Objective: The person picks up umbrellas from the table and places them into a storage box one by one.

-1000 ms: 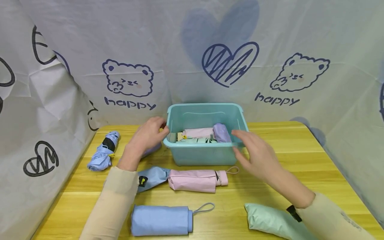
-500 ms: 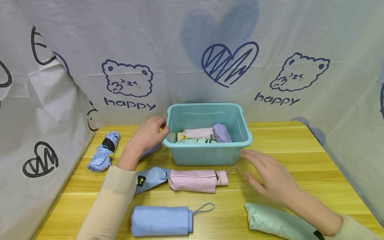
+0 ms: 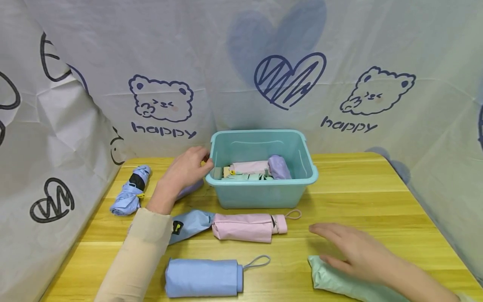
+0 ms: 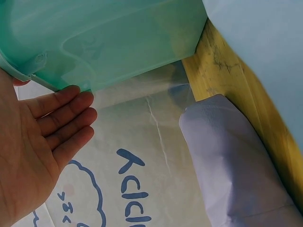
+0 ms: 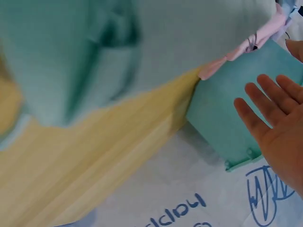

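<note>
In the head view my left hand is at the left rim of a teal plastic bin. Its fingers lie nearly straight beside the rim in the left wrist view, and the thumb is mostly hidden. Inside the bin lie a pink folded umbrella, a light green one and a purple one. My right hand hovers at the front right with fingers spread, overlapping a mint green folded umbrella. Nothing shows in its palm in the right wrist view.
A pink folded umbrella lies before the bin, against a grey-blue one. Nearer is a blue umbrella with a loop. Left are a blue umbrella and a purple one. A printed cloth hangs behind the table.
My right hand has left the bin's right front corner and come down toward the mint green umbrella. The left hand and the bin stay where they were.
</note>
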The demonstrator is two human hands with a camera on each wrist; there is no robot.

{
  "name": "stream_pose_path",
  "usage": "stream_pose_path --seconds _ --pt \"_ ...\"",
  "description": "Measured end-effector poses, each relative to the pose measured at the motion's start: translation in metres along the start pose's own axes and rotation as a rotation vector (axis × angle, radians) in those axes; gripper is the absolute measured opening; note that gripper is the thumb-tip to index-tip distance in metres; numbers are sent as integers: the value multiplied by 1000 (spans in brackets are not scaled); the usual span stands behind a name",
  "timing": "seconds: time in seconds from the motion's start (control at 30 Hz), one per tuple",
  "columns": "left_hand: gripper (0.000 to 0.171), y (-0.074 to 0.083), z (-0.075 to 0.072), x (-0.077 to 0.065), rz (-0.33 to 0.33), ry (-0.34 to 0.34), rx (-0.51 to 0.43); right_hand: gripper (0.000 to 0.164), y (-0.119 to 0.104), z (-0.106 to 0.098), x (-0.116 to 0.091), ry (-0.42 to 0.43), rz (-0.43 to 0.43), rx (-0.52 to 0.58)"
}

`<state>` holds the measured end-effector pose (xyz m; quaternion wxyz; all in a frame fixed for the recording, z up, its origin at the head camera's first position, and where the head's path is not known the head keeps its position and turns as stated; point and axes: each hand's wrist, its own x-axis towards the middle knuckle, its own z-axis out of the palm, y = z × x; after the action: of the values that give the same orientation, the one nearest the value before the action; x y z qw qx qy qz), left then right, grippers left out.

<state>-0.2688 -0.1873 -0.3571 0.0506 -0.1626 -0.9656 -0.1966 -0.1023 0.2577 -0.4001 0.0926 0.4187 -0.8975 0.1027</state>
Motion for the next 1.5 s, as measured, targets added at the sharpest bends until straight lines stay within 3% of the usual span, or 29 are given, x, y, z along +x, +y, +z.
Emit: stream_pose_path --seconds 0.4,0.73,0.87,1.23,1.5 --pt "30 -1 0 -1 -5 -4 -2 64 2 16 -32 -148 75 18" --pt "29 -2 1 0 4 -4 0 72 2 16 -40 -401 289 228" --pt "29 -1 1 0 7 -7 1 78 5 16 -43 -448 306 259" --pt "28 0 0 0 6 -15 -11 75 6 20 -47 -417 265 265" --pt "27 1 1 -1 3 -13 -14 69 4 18 -42 -307 233 232"
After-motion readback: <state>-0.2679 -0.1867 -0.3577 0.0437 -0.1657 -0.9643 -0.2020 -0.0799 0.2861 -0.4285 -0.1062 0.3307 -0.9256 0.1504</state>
